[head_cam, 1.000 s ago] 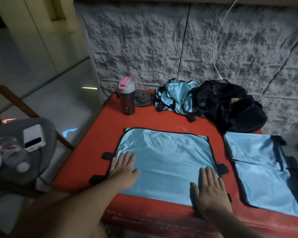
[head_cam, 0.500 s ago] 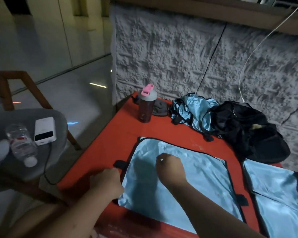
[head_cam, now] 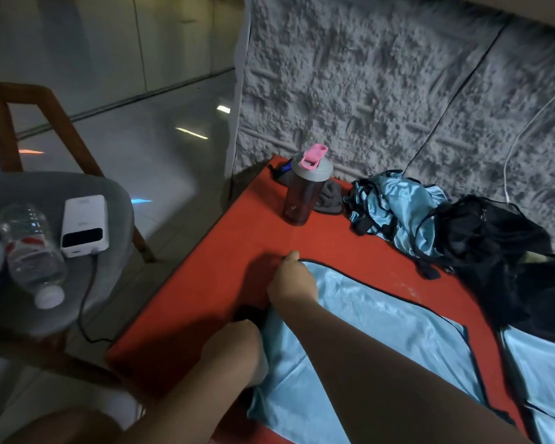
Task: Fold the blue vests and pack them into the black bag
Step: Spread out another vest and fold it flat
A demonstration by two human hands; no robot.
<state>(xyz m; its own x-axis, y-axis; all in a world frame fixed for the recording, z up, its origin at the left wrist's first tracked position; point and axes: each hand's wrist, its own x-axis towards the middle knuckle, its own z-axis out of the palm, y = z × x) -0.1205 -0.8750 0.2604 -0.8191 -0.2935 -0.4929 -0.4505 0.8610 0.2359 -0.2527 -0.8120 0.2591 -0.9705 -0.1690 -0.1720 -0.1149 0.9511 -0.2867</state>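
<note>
Your right fingers [head_cam: 293, 256] are curled onto the far left corner of the vest [head_cam: 366, 334], pinching its black-trimmed edge where it meets the red table [head_cam: 212, 283]. Your right hand [head_cam: 290, 285] reaches across your body to get there, its forearm lying over the cloth. Your left hand [head_cam: 234, 354] sits at the near left edge of the same vest, fingers curled down onto the cloth; whether they actually pinch it you cannot tell from the head view, since the fingertips are hidden under the hand. A black strap tab [head_cam: 247, 314] pokes out of the vest's left edge between your two hands.

The vest lies flat, spread over the near part of the table. To its right, at the frame edge, a folded vest [head_cam: 542, 373] lies just beside it. Farther back, a crumpled pile of vests [head_cam: 394, 209] rests against the wall, touching the bag [head_cam: 487, 238], which slumps open at the far right.

A bottle [head_cam: 305, 190] with a pink lid stands upright at the far left corner, a grey cloth [head_cam: 329, 198] behind it. Off the table to the left, a chair [head_cam: 77, 187] holds a power bank [head_cam: 84, 225] and a plastic bottle [head_cam: 29, 251] lying on its side.
</note>
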